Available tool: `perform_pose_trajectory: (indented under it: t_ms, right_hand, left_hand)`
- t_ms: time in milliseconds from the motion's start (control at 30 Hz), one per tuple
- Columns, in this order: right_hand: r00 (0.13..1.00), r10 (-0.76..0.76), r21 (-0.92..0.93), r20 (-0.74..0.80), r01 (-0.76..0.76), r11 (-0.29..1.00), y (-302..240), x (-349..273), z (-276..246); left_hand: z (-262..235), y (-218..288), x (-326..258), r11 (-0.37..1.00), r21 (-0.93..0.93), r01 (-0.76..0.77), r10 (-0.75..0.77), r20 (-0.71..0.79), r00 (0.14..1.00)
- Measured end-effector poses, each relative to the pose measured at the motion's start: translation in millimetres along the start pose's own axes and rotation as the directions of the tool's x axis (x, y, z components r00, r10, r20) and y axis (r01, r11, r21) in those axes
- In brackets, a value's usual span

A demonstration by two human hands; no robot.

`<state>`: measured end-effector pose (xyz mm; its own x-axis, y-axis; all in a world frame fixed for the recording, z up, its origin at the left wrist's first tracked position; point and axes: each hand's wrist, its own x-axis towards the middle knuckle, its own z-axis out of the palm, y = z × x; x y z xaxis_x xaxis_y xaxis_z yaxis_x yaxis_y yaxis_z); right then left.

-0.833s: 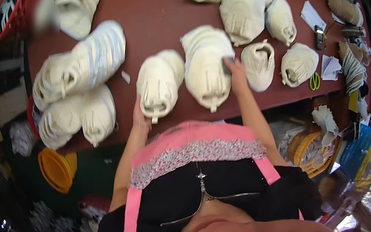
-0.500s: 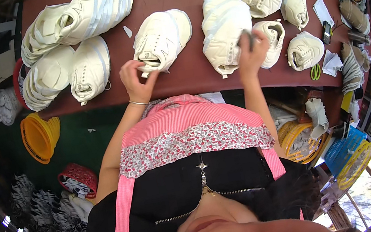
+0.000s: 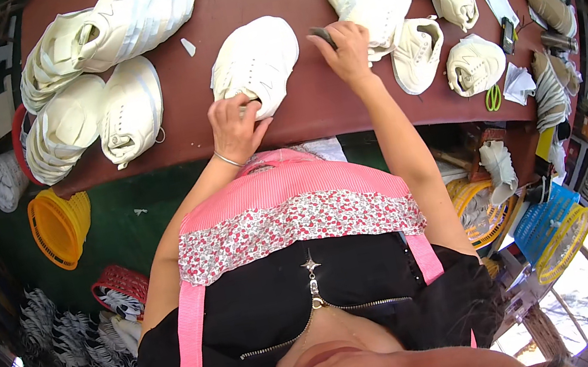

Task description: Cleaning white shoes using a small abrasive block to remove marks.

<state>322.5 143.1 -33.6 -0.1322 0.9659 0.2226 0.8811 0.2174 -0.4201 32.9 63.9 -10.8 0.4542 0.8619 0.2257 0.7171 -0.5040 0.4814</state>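
two hands work at the white shoe upper (image 3: 256,64): left hand (image 3: 235,125) fingers pinch its near edge. right hand (image 3: 348,52), just right of the upper, pinches a small dark tool (image 3: 321,36); keep the upper pinned flat.

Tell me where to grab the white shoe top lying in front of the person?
Probably at the open heel end of the white shoe upper, coming from the table's near edge. That end points toward the person, and the left hand already rests on its rim. The right hand pinches a small dark thing.

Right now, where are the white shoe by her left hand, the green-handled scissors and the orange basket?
white shoe (image 3: 258,60), head view, on its upper.
green-handled scissors (image 3: 493,98), head view, on the handles.
orange basket (image 3: 59,227), head view, on its ribbed wall.
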Motion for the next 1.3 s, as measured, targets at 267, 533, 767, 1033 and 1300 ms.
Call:
perform_pose_trajectory:
  t_ms: [267,533,767,1033,1300]
  right_hand:
    - [0.961,-0.108,0.081,0.256,0.09,0.993,-64.5,-25.7,96.9]
    - [0.829,0.296,0.252,0.474,-0.45,0.857,-68.4,-1.9,60.9]
    - [0.876,-0.013,-0.06,0.482,0.048,0.997,-56.5,-9.3,73.0]
    - [0.929,-0.098,-0.097,0.358,0.142,0.985,-47.7,-4.1,75.4]
    - [0.903,-0.307,-0.06,0.301,0.339,0.939,-68.5,42.4,118.5]
  left_hand:
    - [44.5,-17.9,-11.9,0.983,0.061,0.174,-0.18,0.118,0.977]
    - [32.2,-18.9,-7.5,0.944,-0.143,0.296,-0.296,0.024,0.955]
    - [32.8,-22.9,10.5,0.919,-0.071,0.388,-0.376,0.143,0.916]
    - [25.3,-26.1,-3.8,0.967,-0.109,0.229,-0.217,0.105,0.97]
    - [39.2,-30.8,4.9,0.982,0.01,0.188,-0.189,0.08,0.979]
